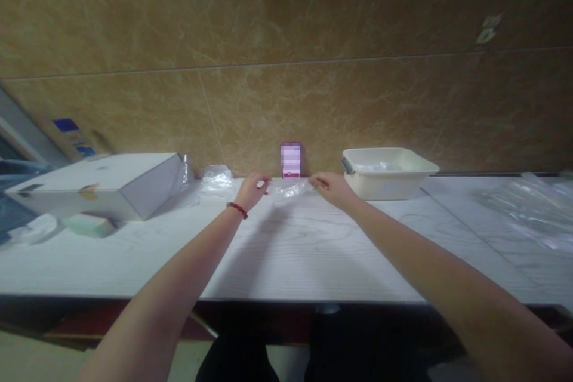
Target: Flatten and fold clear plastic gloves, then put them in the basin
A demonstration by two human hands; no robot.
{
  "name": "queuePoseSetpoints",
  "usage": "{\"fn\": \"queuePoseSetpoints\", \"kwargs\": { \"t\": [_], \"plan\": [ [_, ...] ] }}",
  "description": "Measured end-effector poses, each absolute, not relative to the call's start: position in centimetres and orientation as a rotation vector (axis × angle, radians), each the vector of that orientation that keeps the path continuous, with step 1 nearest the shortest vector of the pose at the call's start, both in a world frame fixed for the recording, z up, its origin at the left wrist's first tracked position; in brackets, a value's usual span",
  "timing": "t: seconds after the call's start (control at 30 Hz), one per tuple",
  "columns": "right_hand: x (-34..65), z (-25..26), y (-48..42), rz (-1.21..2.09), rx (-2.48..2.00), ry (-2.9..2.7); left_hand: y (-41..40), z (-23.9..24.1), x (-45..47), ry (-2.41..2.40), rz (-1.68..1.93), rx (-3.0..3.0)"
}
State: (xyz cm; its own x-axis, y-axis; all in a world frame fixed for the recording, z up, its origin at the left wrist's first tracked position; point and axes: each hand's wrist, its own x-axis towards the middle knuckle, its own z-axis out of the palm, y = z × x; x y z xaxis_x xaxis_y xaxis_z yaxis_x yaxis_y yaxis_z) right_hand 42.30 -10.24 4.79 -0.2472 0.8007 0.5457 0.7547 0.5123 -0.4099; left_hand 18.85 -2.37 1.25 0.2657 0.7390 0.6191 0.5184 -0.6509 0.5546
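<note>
Fingers (pixel 264 181) of the left hand (pixel 251 191) are curled together and pinch one end of a clear bag (pixel 290 189). The right hand (pixel 332 187) does the same at the other end, its fingers closed on the thin plastic. The clear bag hangs between the two hands, low over the far part of the bench (pixel 286 256), close to the wall (pixel 286 71). It is see-through and a bit crinkled (so its edges are hard to make out). A red band (pixel 237 209) sits on the left wrist.

Just behind the bag, a small pink box (pixel 290 159) stands upright against the wall. To the right of it, near the right hand, is a cream tub (pixel 387 173) with something pale inside; I cannot tell what it is. To the left of the left hand lies a scrunched bit of plastic (pixel 216 178). Further left, a big white box (pixel 102 184) lies on the bench, and a small green block (pixel 88 225) sits just in front of it. Far to the right, well apart from the hands, more clear sheets (pixel 528 209) are spread out on the bench. Both arms reach straight out over the white bench.
</note>
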Motion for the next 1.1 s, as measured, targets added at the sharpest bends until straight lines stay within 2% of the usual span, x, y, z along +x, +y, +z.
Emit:
{"fn": "queuePoseSetpoints", "kwargs": {
  "t": [0.23,0.4,0.77,1.1],
  "plan": [
    [43.1,-0.8,-13.1,0.254,-1.208,-2.272,-5.8,-1.7,18.8,0.948,0.835,2.589],
    [43.4,-2.8,-14.3,0.303,-1.142,-2.407,-6.7,-3.2,18.4,0.815,0.513,2.765],
    [43.2,-2.5,-16.1,0.409,-1.210,-2.490,-7.7,-2.8,17.9,0.656,0.477,2.760],
    [42.6,-2.7,-19.3,0.267,-1.380,-2.646,-8.2,-2.6,15.6,0.597,0.124,2.718]
  ]
}}
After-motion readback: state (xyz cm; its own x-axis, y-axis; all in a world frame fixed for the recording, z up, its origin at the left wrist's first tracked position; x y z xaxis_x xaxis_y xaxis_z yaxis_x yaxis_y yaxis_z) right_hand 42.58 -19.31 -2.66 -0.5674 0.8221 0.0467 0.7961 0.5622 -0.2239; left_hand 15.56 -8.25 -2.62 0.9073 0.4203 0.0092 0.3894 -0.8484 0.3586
